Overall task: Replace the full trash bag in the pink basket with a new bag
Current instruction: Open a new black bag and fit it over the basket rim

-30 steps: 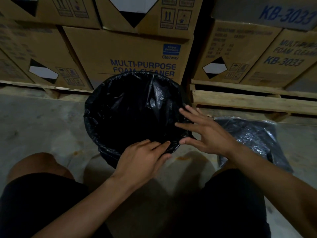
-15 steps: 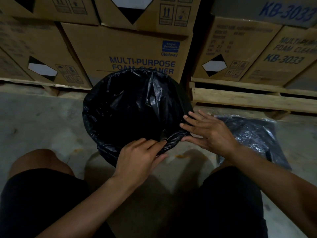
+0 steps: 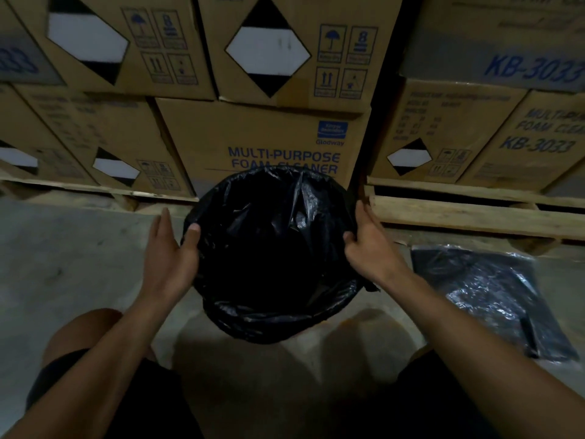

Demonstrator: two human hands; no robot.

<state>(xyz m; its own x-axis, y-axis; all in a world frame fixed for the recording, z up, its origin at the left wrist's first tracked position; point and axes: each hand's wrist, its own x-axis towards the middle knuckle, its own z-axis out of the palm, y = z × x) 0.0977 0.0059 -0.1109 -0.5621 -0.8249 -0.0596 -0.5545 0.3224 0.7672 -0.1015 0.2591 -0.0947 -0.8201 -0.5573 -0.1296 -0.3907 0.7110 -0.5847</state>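
A black trash bag (image 3: 272, 321) lines a round basket on the concrete floor in front of me. Its edge is folded down over the rim, so the basket's pink wall is hidden. My left hand (image 3: 171, 251) holds the left side of the rim, thumb on the bag's inner edge and fingers along the outside. On the right side my right hand (image 3: 372, 248) grips the rim the same way, thumb hooked over the plastic. The inside of the bag looks dark, and I cannot make out any contents.
A flat pack of black bags in clear wrap (image 3: 493, 299) lies on the floor to the right. Stacked cardboard boxes (image 3: 269, 144) on wooden pallets (image 3: 468, 213) stand right behind the basket. My knees are at the bottom left and right.
Both hands left the near edge of the rim and moved apart to the basket's left and right sides. The view has tilted up towards the boxes.
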